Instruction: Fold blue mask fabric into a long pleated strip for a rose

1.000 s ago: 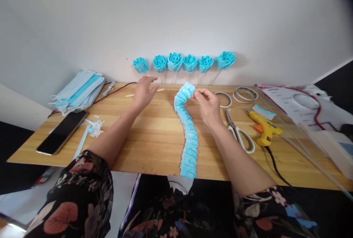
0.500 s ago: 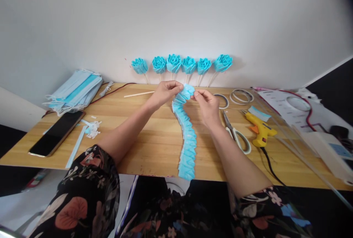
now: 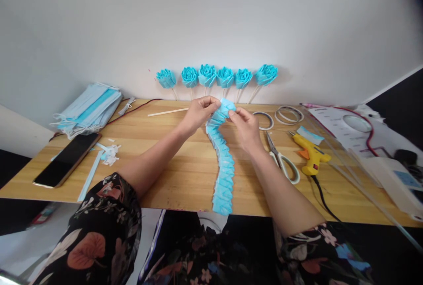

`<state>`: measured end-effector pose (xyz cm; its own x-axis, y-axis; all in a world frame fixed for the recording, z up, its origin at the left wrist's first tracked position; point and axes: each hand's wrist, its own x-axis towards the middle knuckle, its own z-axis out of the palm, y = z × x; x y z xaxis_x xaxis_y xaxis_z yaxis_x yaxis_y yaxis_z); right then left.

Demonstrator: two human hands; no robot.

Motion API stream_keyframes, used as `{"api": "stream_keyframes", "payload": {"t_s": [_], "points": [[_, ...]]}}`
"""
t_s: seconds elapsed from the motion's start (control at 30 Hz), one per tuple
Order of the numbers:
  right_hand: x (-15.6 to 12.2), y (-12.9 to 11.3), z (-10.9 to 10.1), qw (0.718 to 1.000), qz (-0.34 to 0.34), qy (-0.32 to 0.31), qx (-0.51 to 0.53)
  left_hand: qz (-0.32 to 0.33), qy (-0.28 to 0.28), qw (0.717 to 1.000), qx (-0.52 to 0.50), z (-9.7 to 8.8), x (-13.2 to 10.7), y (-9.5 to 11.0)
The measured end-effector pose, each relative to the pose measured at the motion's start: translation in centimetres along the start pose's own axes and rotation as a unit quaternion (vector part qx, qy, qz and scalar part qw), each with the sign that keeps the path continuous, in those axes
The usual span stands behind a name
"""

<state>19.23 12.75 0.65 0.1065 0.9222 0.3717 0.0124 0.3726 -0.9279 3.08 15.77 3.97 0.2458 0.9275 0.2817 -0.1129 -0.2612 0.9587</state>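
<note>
1. Your table (image 3: 185, 179) has a wood-grain top in pale brown bands; its far edge meets a plain light-grey wall (image 3: 198, 20).
2. Pleated blue strip (image 3: 224, 166) snakes down the middle of the top, near end just over the front edge, far end between your hands.
3. Your left hand (image 3: 202, 111) pinches that far end from its left side; your right hand (image 3: 246, 127) grips its right side between thumb and fingers.
4. Six blue flowers (image 3: 225, 78) on thin stems stand in a row against the wall.
5. Left side: stacked face masks (image 3: 87, 106), a dark-screened phone (image 3: 68, 159), white scraps (image 3: 111, 155) beside it. A slim stick (image 3: 165, 112) lies behind your left forearm.
6. Right side: white rings (image 3: 287, 122), scissors (image 3: 278, 157), yellow glue gun (image 3: 312, 155) with black cord, printed sheet (image 3: 332, 120) beyond.
7. Your floral sleeves (image 3: 99, 227) cross the front edge.
</note>
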Motion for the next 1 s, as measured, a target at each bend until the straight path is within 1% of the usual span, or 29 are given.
{"api": "stream_keyframes", "payload": {"t_s": [0.07,0.2,0.27,0.33,0.47,0.6,0.73,0.87,1.0], "points": [[0.0,0.0,0.1,1.000,-0.005,0.006,0.001,-0.005,-0.008,1.000,-0.009,0.1,0.0,-0.1],[0.0,-0.2,0.2,1.000,-0.015,0.017,-0.018,-0.026,-0.037,0.997,-0.068,0.1,0.1,-0.7],[0.0,-0.3,0.2,0.999,-0.013,0.021,-0.028,-0.025,-0.051,0.995,-0.083,0.1,0.2,-1.1],[0.1,-0.3,0.1,0.999,-0.010,0.025,-0.031,-0.019,-0.047,0.996,-0.078,0.0,0.3,-1.2],[0.0,-0.3,0.2,0.999,-0.014,0.022,-0.027,-0.012,-0.014,0.998,-0.059,0.0,0.3,-0.9],[-0.2,-0.4,0.3,0.999,-0.011,0.021,-0.033,-0.002,-0.008,0.999,-0.032,0.0,0.1,-0.2],[-0.2,-0.5,0.2,1.000,-0.004,0.025,-0.002,-0.002,0.007,0.999,-0.035,0.0,0.0,-0.2],[0.0,-0.4,0.0,0.999,0.000,0.039,0.032,-0.005,0.009,0.999,-0.043,0.0,0.0,-0.3],[0.0,-0.4,0.1,0.999,-0.008,0.049,0.011,-0.010,0.000,0.999,-0.038,0.0,-0.1,-0.2]]}}
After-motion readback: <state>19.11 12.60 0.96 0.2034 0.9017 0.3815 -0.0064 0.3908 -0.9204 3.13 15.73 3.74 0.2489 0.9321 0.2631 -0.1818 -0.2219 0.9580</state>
